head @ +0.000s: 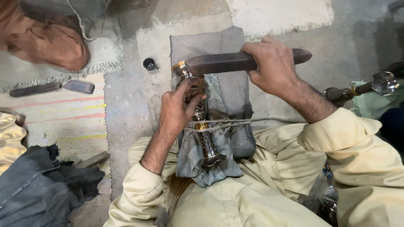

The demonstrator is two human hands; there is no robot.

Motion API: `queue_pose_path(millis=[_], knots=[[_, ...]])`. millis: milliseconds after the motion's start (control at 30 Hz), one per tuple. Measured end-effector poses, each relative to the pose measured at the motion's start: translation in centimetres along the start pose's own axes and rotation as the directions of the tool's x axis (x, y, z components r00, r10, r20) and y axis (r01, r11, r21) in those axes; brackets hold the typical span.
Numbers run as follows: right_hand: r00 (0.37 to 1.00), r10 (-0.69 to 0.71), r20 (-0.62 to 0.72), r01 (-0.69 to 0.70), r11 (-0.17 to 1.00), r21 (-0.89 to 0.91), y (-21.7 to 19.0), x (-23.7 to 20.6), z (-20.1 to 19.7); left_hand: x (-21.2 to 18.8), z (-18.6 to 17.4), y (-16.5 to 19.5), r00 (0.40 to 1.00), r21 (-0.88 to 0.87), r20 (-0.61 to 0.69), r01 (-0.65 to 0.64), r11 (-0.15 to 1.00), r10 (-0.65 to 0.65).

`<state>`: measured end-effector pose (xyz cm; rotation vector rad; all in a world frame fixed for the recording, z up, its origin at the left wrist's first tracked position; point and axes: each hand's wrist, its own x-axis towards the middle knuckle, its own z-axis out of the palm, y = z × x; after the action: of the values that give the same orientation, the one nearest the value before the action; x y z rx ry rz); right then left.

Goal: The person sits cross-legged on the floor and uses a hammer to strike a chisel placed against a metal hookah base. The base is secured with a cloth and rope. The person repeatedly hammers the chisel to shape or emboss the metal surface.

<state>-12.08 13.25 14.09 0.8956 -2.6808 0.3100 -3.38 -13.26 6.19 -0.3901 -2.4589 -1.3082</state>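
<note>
My left hand (179,111) grips a shiny silver-and-gold metal stem (206,145) that lies along a grey cloth pad (229,90) and is tied down with string (219,124). My right hand (273,65) is closed around a long dark flat file-like bar (219,63), held crosswise over the stem's gold-rimmed top end (180,68). The bar rests against that top end. The stem's middle is hidden under my left fingers.
A small black cap (150,64) lies on the concrete floor left of the pad. Two dark tools (50,88) rest on a striped mat. Another ornate metal piece (362,88) lies at right. Dark cloth (38,185) is heaped at lower left, brown fabric (46,35) at upper left.
</note>
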Motion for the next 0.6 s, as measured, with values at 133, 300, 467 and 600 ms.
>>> queue_pose_path(millis=[133, 300, 467, 600], knots=[[0.987, 0.144, -0.076, -0.117, 0.952, 0.283, 0.3, -0.3, 0.6, 0.0, 0.4, 0.2, 0.995, 0.036, 0.057, 0.079, 0.996, -0.081], [0.997, 0.057, -0.047, -0.057, 0.998, 0.007, 1.0, -0.5, 0.5, -0.2, 1.4, -1.1, 0.995, 0.092, -0.003, -0.099, 0.991, 0.100], [0.999, -0.025, 0.024, 0.027, 0.994, -0.108, 1.2, -0.9, 0.2, -0.5, 1.8, -1.7, 0.993, 0.116, 0.074, 0.086, 0.990, -0.095], [1.000, -0.001, -0.001, 0.001, 0.996, -0.094, 1.3, -0.9, -0.4, -0.4, 1.7, -1.2, 0.999, 0.101, 0.033, 0.018, 0.995, -0.022]])
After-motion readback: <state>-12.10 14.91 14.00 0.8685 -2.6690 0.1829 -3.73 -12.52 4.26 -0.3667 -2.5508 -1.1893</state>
